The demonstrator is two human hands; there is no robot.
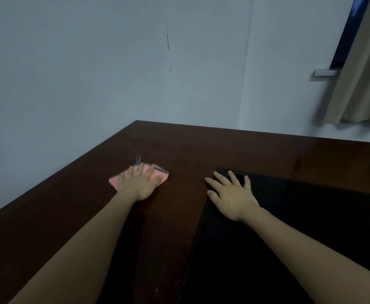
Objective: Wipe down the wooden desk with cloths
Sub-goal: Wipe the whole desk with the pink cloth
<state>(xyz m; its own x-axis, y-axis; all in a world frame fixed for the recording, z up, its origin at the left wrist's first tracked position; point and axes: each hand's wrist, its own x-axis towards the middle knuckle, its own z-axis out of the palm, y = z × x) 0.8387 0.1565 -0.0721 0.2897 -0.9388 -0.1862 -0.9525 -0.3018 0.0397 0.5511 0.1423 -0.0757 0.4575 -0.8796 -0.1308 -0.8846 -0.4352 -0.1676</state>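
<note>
The left hand (139, 183) lies flat on a pink cloth (157, 177), fingers spread and straight, pressing it down on the dark wooden desk (81, 211). The cloth sits toward the desk's left edge, a good way in from the far left corner, and it shows on both sides of the hand; a dark patterned trim runs along its far edge, and a small dark tab sticks up behind it. The right hand (232, 197) is well apart from the left, also flat with its fingers splayed, holding nothing. Its palm rests on the near left corner of a black mat (300, 216) that covers the right part of the desk, and the thumb and forefinger reach past the mat's left edge onto bare wood. A small dark object may lie under the fingertips there, though the dim light makes that hard to tell. Both bare forearms stretch in from the near edge. Behind the desk stands a pale wall (92, 73), and a beige curtain (363, 80) hangs above the far right corner beside a dark window (347, 36).
</note>
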